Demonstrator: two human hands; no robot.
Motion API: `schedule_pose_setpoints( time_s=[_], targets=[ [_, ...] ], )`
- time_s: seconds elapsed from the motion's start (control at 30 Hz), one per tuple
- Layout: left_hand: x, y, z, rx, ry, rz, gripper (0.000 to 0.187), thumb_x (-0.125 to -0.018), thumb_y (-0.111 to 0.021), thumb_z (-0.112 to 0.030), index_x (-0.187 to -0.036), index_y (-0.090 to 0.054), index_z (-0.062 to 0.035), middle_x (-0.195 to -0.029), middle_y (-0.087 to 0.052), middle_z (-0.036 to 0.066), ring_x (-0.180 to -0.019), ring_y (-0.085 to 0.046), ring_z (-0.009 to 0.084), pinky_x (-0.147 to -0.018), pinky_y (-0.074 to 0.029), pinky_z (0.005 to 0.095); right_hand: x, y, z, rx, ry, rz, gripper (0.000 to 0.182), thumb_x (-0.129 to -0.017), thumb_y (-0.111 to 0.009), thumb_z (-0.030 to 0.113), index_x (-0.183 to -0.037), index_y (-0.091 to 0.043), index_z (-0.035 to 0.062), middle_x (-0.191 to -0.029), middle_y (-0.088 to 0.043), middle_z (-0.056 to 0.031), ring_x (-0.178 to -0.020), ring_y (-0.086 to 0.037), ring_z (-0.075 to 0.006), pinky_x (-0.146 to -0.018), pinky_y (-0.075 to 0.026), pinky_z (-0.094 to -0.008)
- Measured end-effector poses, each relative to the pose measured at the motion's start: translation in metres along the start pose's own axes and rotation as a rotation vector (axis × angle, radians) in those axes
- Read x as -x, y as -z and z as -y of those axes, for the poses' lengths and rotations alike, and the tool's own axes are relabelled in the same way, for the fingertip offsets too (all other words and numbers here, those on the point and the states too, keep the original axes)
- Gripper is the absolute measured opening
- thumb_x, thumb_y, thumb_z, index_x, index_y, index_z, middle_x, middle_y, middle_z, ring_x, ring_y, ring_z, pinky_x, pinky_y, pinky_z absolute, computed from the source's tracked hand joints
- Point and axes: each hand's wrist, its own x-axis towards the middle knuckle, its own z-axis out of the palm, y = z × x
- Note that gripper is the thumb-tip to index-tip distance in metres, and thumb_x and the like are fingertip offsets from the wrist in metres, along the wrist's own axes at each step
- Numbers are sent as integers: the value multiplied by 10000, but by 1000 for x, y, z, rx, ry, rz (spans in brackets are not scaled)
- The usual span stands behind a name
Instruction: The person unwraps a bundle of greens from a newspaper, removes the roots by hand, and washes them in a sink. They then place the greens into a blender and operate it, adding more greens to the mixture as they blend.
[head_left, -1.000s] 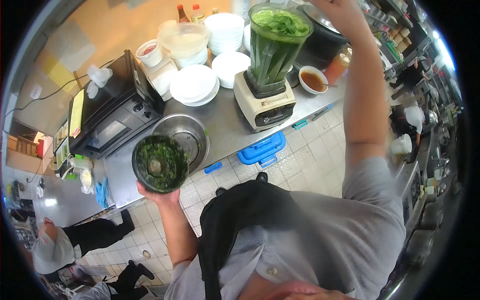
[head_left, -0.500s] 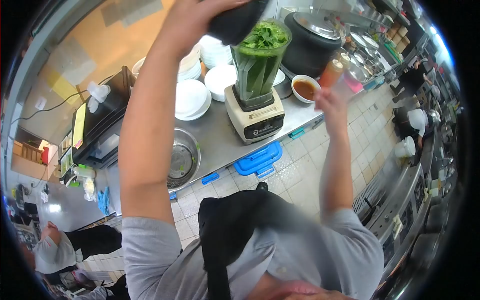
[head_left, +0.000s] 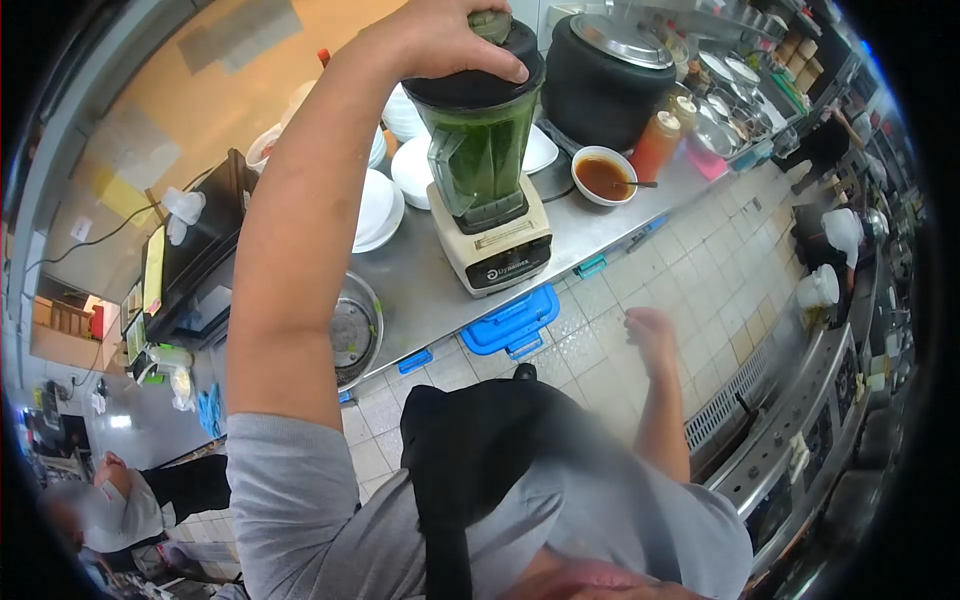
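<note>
My left hand [head_left: 440,40] grips the black blender lid [head_left: 462,92] from above, its thumb stretched over the lid's top and the other fingers partly hidden. The lid sits on the clear jar [head_left: 482,150], which is full of green leaves and liquid. Below it, the cream blender base [head_left: 500,245] stands on the steel counter. Out over the floor, away from the counter, my right hand [head_left: 652,335] hangs with its fingers curled in and nothing visible in them.
A bowl of brown sauce [head_left: 603,178] with a spoon stands right of the blender, near sauce bottles [head_left: 657,145] and a black soup warmer [head_left: 605,85]. White plates [head_left: 376,210] and a steel strainer bowl [head_left: 358,330] are to the left. Co-workers stand at both sides.
My left hand has brought the black lid down onto the jar, covering the leaves. My right hand has dropped from beside the sauce bowl toward my body.
</note>
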Motion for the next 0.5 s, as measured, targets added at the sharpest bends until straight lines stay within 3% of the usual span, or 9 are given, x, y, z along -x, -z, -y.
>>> schedule_pose_setpoints(
  time_s=[0.17, 0.5],
  targets=[
    [3, 5, -16, 40, 31, -17, 765, -649, -862, -416, -1272, -647, -26, -1209, -685, 213, -1125, -657, 324, -987, -505, 375, -19, -17, -5, -42, 56, 97, 146, -905, -674, 61, -1044, -684, 21, -847, -671, -8, -707, -599, -93, -625, -508, -255],
    [7, -5, -10, 72, 33, -113, 793, -641, -861, -429, -1289, -648, -26, -1242, -673, 213, -1148, -651, 317, -1003, -504, 367, -35, -92, 29, -10, 116, 368, 162, -915, -690, 118, -1038, -700, 12, -864, -679, -16, -738, -612, -106, -661, -517, -273]
  ],
)
